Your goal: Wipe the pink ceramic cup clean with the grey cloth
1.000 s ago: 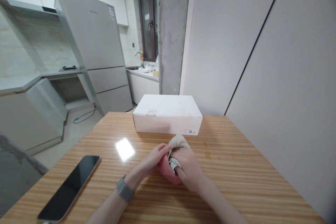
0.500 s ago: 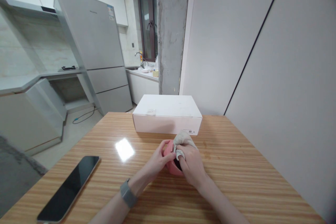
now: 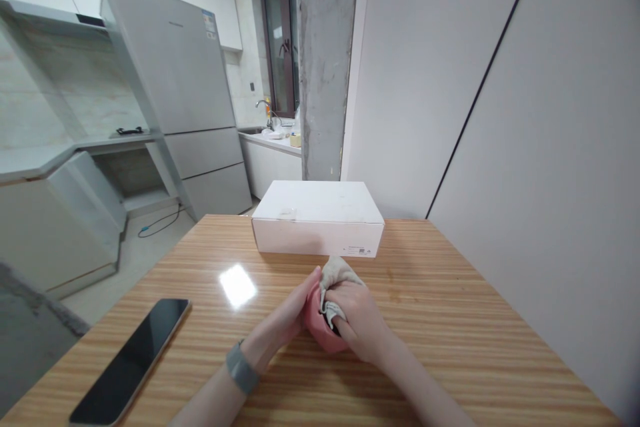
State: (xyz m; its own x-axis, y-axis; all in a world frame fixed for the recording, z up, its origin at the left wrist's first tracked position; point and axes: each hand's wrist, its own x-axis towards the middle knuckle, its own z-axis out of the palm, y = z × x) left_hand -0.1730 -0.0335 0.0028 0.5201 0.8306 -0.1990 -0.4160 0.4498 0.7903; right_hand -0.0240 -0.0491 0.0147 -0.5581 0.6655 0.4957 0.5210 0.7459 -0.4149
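Note:
A small pink container (image 3: 326, 339) with a dark inside sits near the middle of the wooden table, its opening tilted toward my right hand. Along its left side lies my left hand (image 3: 293, 312), bracing it with the fingers mostly out of sight. My right hand (image 3: 359, 320) grips a light grey cloth (image 3: 341, 269) and presses part of it into the opening. The right fingertips are hidden inside the container, while the rest of the cloth bunches up above the knuckles.
Just beyond my hands, a white box (image 3: 320, 220) stands across the back of the wooden table (image 3: 450, 320). On the left lies a dark-screened phone (image 3: 133, 360). A fridge (image 3: 175, 67) is behind to the left, and a white wall (image 3: 550, 167) runs along the right.
The pink container has shifted slightly left and toward me. My left thumb has come off its rim, and that hand now lies along the side. My right hand and the cloth moved left.

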